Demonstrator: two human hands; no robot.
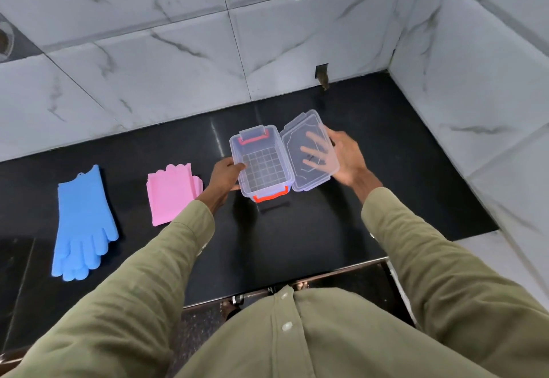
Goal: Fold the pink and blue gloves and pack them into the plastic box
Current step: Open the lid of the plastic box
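A clear plastic box (237, 155) with orange latches stands open on the black counter, nothing inside it. My left hand (224, 177) grips its left wall. My right hand (346, 156) holds the clear lid (297, 137) tilted up just right of the box, fingers showing through the plastic. The pink gloves (170, 195) lie folded in a flat stack left of the box. Further left the blue gloves (81, 223) lie flat and unfolded, one on the other, fingers pointing toward me.
The black counter (326, 223) ends at marble-tiled walls behind and to the right. Its front edge runs just before my body. A small dark notch (322, 73) sits in the back wall above the counter.
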